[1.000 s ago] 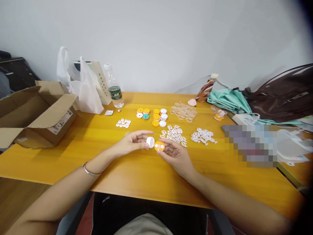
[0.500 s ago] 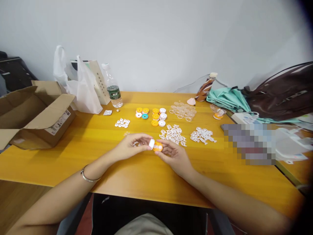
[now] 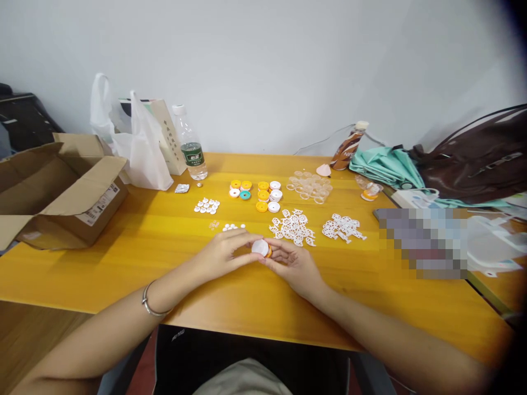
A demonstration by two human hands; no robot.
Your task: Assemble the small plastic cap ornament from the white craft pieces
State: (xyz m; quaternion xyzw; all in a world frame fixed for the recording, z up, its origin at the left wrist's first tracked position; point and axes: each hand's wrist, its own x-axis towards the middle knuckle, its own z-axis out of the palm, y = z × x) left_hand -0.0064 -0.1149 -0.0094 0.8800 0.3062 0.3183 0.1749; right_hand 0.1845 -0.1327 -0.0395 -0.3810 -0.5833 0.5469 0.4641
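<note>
— Pale wall on the far side, wooden table in front. And the hands?

— Meeting above the table's near part. Left hand: thumb and fingers closed on a white cap. Right hand: fingers closed on an orange cup from the right.

— Which way round, cap to cup?

— Cap left and in front, covering most of the cup; only an orange edge in sight on the right. Seemingly touching, fit hidden.

— Any long axis?

— None to speak of: cap round, with flat face tilted up toward the near side. Left hand nearer the cap, right hand nearer the cup.

— And close by?

— White beads just far of the left hand; 2 heaps of white cutouts farther right; coloured discs beyond, in 2 groups.
</note>
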